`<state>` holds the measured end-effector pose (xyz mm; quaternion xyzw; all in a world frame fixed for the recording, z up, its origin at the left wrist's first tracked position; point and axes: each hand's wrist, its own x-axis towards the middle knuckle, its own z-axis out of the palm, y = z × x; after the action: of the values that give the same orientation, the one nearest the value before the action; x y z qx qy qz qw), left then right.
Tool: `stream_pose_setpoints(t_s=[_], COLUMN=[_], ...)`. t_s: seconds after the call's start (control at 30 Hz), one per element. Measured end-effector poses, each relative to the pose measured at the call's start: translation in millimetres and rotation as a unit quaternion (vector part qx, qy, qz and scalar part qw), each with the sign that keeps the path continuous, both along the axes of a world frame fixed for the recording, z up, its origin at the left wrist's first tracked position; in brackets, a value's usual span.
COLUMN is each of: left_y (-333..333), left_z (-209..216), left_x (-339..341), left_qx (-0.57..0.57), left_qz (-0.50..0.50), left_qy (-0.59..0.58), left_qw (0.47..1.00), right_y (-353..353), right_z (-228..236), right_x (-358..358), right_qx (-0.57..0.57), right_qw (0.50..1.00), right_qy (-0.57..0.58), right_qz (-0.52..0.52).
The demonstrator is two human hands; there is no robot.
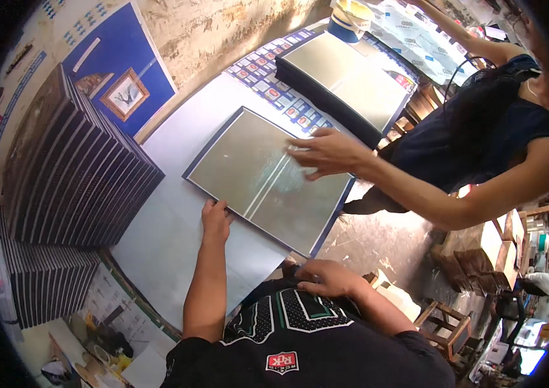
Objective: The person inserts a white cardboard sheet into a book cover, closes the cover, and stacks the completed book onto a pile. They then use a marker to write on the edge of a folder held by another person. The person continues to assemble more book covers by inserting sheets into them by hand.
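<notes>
A large flat panel (229, 161) with a tan-grey face and a dark blue border lies on the white-covered table, two pale parallel lines running across it. The curled fingers of my left hand (217, 220) grip its near left edge. My right hand (329, 278) is by my waist, below the panel's near corner, fingers loosely stretched and nothing seen in them. Over the panel's right half hovers a co-worker's hand (329, 154), fingers spread and slightly blurred. Whether it touches the surface I cannot tell.
Tall stacks of dark-edged boards (80, 174) stand at the left. Farther back is a pile of similar panels (339, 77), with a bucket (350, 22) behind it. The co-worker (481, 129) stands at the right. A wooden stool (446, 326) is at lower right.
</notes>
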<state>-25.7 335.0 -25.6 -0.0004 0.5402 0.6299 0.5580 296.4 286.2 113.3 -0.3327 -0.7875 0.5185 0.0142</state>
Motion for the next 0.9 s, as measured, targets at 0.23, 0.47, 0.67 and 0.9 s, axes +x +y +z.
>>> stream_pose_setpoints(t_s=[0.23,0.47,0.67,0.9], left_y=[-96,-203,-222,-265], left_z=[17,38,15,83], left_x=[-74,-196,-231,-192], left_qx=[-0.007,-0.047,-0.037,-0.120], left_qz=[0.072,0.085,0.114,0.189], left_qy=[0.335,0.489,0.429,0.494], left_qw=[0.939,0.867,0.895,0.840], right_y=[27,31,31,29], right_z=[-26,-14,-27,-35], right_x=[-19,-39,-35,-75], right_qx=[0.014,-0.006,0.078,0.179], right_qw=[0.999,0.997,0.994,0.984], right_qy=[0.013,-0.068,-0.041,0.005], right_qz=[0.038,0.047,0.058,-0.001])
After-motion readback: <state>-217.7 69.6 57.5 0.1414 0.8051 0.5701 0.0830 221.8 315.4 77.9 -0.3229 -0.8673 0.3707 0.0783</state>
